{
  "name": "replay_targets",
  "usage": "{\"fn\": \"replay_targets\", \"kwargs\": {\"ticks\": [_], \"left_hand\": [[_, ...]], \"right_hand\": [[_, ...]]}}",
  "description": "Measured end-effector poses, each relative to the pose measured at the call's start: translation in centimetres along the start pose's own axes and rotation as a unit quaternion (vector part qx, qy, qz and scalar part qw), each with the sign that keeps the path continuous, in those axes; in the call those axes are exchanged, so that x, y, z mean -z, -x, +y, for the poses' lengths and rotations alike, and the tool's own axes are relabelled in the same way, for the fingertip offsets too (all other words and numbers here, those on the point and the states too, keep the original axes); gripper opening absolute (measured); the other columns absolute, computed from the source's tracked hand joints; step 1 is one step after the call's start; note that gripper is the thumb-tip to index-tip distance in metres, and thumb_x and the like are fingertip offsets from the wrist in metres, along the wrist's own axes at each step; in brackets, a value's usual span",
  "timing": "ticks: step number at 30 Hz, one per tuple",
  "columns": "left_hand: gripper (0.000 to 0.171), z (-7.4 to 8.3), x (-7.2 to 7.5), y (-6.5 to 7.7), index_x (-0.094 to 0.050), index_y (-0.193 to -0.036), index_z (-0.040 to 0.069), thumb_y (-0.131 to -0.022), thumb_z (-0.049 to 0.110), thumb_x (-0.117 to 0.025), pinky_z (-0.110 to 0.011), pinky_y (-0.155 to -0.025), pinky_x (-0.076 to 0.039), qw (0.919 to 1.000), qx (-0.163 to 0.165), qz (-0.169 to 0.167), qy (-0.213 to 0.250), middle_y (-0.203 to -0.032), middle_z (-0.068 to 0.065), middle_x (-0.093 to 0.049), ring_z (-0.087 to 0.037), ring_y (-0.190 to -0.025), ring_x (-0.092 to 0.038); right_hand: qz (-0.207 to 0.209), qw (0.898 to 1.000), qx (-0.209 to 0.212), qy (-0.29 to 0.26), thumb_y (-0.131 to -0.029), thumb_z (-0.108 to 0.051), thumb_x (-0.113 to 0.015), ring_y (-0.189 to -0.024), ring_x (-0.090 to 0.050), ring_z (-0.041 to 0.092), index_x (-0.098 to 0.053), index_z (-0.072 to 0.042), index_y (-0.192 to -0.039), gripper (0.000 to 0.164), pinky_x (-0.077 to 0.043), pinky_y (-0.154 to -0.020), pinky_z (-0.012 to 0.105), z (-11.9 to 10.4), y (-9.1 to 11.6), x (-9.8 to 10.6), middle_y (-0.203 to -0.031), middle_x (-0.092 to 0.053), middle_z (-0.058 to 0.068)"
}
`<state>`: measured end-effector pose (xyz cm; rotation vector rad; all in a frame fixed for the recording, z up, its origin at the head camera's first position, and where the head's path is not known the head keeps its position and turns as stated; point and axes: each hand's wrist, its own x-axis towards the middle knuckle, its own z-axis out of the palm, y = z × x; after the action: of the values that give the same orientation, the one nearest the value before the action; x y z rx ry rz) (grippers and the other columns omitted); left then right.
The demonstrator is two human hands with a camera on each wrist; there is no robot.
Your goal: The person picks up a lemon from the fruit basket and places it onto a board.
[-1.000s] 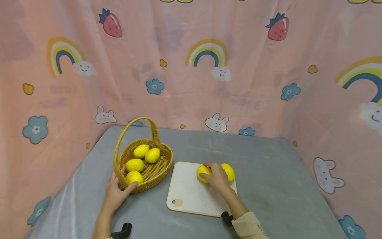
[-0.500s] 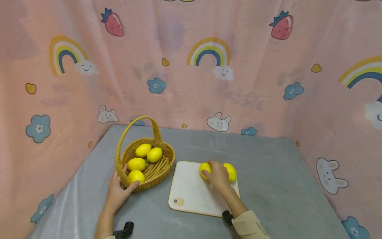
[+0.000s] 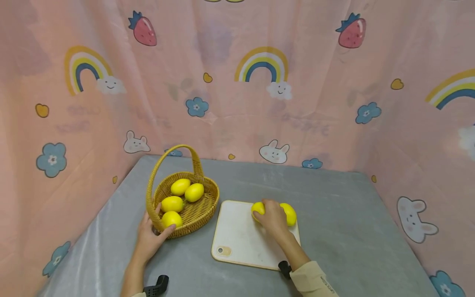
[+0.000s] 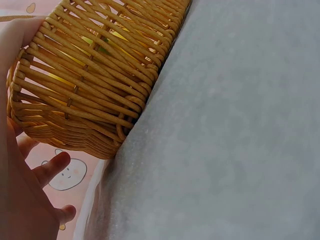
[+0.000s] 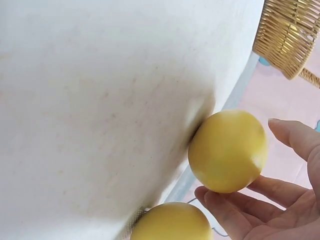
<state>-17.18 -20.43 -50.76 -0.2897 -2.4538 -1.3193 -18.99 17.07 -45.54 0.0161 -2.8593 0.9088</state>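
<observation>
My left hand (image 3: pixel 148 241) holds the near left side of a yellow wicker basket (image 3: pixel 202 216), thumb at the rim and the other fingers around its outer side. Several yellow lemons (image 3: pixel 172 204) lie inside. On a white cutting board (image 3: pixel 237 247), my right hand (image 3: pixel 274 218) curls around one lemon (image 5: pixel 227 150). In the right wrist view its fingers touch that lemon from one side, while the thumb tip stands just off the opposite side. A second lemon (image 3: pixel 289 214) lies on the board to the right of this hand, partly covered by it in the head view.
A grey cloth (image 3: pixel 334 231) covers the table. Pink printed curtain (image 3: pixel 237 123) encloses the back and both sides. The basket's tall arched handle (image 3: pixel 150 194) rises beside the left hand. A black device (image 3: pixel 157 286) sits on the left wrist, another (image 3: pixel 285 269) on the right.
The head view has drifted slightly, shifting everything a little to the right. The right hand and its lemon have moved slightly right over the board. The left hand stays on the basket.
</observation>
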Motion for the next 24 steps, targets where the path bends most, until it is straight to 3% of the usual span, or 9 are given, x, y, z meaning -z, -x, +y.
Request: {"fn": "replay_targets", "kwargs": {"ticks": [2, 6, 11, 24], "left_hand": [[0.083, 0.03, 0.05, 0.00, -0.041, -0.149, -0.005, -0.081, 0.022, -0.080, -0.074, -0.104, -0.021, 1.0000, 0.000, 0.001, 0.002, -0.156, -0.025, -0.028, -0.051, -0.141, -0.025], [0.082, 0.13, 0.13, -0.01, -0.041, -0.149, -0.005, -0.082, 0.023, -0.080, -0.074, -0.104, -0.021, 1.0000, -0.003, 0.000, 0.000, -0.157, -0.026, -0.027, -0.052, -0.141, -0.024], [0.084, 0.06, 0.10, 0.14, -0.039, -0.149, -0.006, -0.082, 0.023, -0.080, -0.074, -0.105, -0.021, 1.0000, 0.001, -0.001, -0.003, -0.157, -0.026, -0.026, -0.051, -0.141, -0.024], [0.084, -0.12, 0.07, -0.02, -0.039, -0.149, -0.005, -0.081, 0.023, -0.080, -0.073, -0.106, -0.020, 1.0000, 0.002, -0.002, -0.005, -0.157, -0.025, -0.027, -0.050, -0.142, -0.024]], "right_hand": [[-0.001, 1.000, 0.001, -0.003, -0.084, -0.016, -0.078, -0.076, -0.059, 0.025, -0.064, 0.013, -0.122, 0.050, -0.046, -0.061, 0.037, 0.01, -0.07, 0.01, -0.112, -0.069, 0.025], [-0.001, 1.000, -0.003, -0.014, -0.084, -0.017, -0.078, -0.099, -0.066, 0.036, -0.064, 0.011, -0.124, 0.051, -0.053, -0.080, 0.048, 0.23, -0.08, 0.09, -0.117, -0.068, 0.025], [-0.007, 0.999, -0.002, -0.049, -0.085, -0.019, -0.079, -0.122, -0.056, 0.042, -0.061, 0.008, -0.131, 0.056, -0.046, -0.099, 0.055, 0.43, -0.01, 0.34, -0.129, -0.063, 0.023], [0.003, 0.992, 0.036, -0.119, -0.086, -0.011, -0.078, -0.125, -0.053, 0.042, -0.061, 0.009, -0.129, 0.050, -0.043, -0.104, 0.055, -0.29, -0.35, 0.90, -0.129, -0.062, 0.023]]}}
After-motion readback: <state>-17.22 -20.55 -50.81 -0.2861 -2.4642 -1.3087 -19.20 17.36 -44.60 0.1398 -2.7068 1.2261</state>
